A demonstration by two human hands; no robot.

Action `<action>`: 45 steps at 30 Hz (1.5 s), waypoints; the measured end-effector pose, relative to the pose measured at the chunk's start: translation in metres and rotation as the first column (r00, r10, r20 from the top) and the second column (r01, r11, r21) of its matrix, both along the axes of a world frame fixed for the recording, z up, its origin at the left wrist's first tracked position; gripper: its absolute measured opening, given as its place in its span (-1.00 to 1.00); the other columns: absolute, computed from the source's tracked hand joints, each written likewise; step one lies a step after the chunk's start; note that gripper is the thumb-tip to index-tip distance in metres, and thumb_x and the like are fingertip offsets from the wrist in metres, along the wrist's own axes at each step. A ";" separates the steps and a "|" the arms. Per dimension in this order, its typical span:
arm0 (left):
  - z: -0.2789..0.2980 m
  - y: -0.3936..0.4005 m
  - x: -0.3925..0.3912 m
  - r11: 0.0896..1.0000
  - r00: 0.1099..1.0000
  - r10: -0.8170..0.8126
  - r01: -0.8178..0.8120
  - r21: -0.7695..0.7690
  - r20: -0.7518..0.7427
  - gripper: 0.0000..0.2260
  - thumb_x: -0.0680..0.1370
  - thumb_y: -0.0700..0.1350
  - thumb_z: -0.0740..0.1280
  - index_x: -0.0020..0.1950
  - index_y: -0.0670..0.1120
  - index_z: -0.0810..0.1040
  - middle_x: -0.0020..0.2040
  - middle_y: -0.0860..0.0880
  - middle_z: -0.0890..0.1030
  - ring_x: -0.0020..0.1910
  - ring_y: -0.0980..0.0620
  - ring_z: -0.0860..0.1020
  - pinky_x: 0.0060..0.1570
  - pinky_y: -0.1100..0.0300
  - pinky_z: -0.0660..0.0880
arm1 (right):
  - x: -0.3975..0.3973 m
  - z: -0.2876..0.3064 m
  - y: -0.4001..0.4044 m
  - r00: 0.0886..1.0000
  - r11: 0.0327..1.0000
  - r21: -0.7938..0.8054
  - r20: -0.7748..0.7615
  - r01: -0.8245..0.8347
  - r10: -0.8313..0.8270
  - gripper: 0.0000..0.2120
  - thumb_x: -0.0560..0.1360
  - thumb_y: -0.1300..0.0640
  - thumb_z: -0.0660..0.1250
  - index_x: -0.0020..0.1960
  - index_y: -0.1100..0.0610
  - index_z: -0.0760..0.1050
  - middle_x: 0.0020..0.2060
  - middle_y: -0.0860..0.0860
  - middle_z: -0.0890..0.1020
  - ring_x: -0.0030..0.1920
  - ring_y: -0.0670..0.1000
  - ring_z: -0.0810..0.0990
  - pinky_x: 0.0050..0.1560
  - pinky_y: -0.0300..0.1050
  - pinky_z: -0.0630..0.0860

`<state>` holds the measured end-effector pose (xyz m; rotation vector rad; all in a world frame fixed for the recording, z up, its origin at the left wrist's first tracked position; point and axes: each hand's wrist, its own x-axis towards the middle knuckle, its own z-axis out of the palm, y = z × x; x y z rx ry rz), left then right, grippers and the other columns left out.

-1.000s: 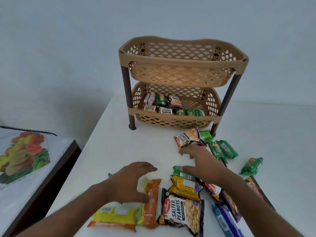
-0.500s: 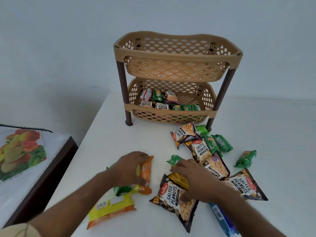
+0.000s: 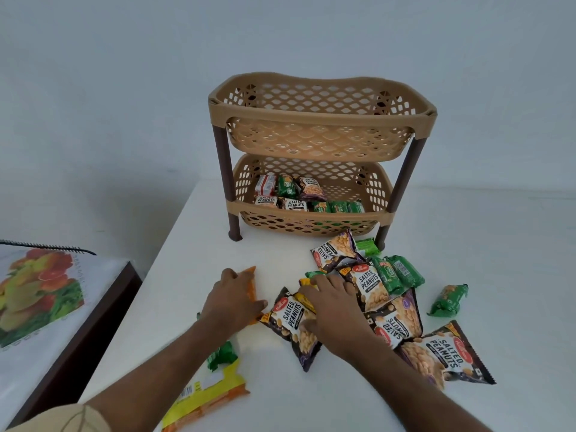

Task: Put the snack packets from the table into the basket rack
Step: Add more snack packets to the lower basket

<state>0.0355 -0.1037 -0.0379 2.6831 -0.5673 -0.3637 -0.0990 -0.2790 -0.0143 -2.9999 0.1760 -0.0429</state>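
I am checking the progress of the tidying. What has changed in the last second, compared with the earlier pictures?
The left hand closed round the orange packet and stood it on its edge. The right hand drew back from the far peanut packet and now lies over the yellow packet and the near peanut packet. The rack and the packets in its lower basket stayed unchanged.

"SALTED PEANUTS" on dark packets: lower centre (image 3: 293, 319), centre right (image 3: 369, 283), lower right (image 3: 448, 353), and inside the lower basket (image 3: 295, 204). Red logo, possibly "Haldiram's".
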 end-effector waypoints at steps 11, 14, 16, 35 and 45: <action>0.001 -0.011 0.013 0.994 0.988 0.070 -0.082 -0.078 -0.139 -0.32 0.43 0.02 0.43 0.51 0.10 0.25 0.26 -0.07 0.42 0.00 0.05 0.45 -0.26 0.29 0.42 | 0.000 -0.009 0.015 0.996 0.991 0.103 0.020 -0.088 0.086 -0.60 0.57 -0.15 0.16 0.31 0.02 0.45 0.19 0.00 0.47 0.22 0.05 0.37 0.24 0.00 0.33; 0.003 -0.009 0.017 0.983 0.983 0.119 -0.137 -0.126 -0.141 -0.33 0.42 0.00 0.45 0.49 0.06 0.29 0.26 -0.09 0.48 0.00 0.04 0.44 -0.19 0.23 0.50 | 0.001 -0.006 0.004 0.991 0.984 0.177 0.135 -0.027 0.003 -0.69 0.62 -0.05 0.15 0.30 0.00 0.46 0.15 -0.04 0.49 0.18 0.01 0.40 0.19 -0.07 0.37; 0.005 -0.008 0.018 0.974 0.980 0.145 -0.166 -0.156 -0.140 -0.35 0.42 -0.02 0.46 0.48 0.05 0.31 0.28 -0.08 0.50 0.06 0.01 0.49 -0.08 0.15 0.58 | 0.002 -0.003 -0.009 0.982 0.982 0.186 0.175 0.040 -0.073 -0.70 0.60 0.05 0.20 0.31 0.02 0.47 0.15 -0.02 0.50 0.19 0.02 0.40 0.22 -0.07 0.38; 0.034 -0.027 0.027 0.875 0.998 0.066 -0.059 -0.480 -0.003 -0.62 0.47 -0.04 0.44 0.29 0.11 0.57 0.28 0.00 0.53 0.00 0.06 0.57 -0.24 0.36 0.47 | 0.015 0.012 -0.038 0.992 0.888 0.446 -0.090 0.115 -0.083 -0.84 0.40 0.01 0.39 -0.17 0.07 0.47 -0.26 -0.01 0.59 -0.26 0.00 0.57 -0.34 -0.18 0.37; 0.084 -0.098 0.033 0.768 0.993 -0.027 0.092 -0.634 0.113 -0.76 0.52 -0.10 0.40 0.18 0.01 0.68 -0.07 0.10 0.66 -0.26 0.34 0.54 -0.36 0.53 0.38 | 0.041 0.068 -0.103 0.887 0.610 0.759 0.097 0.227 -0.452 -0.58 0.40 -0.01 0.51 0.22 0.01 0.54 -0.13 -0.09 0.71 -0.25 -0.08 0.68 -0.27 -0.12 0.58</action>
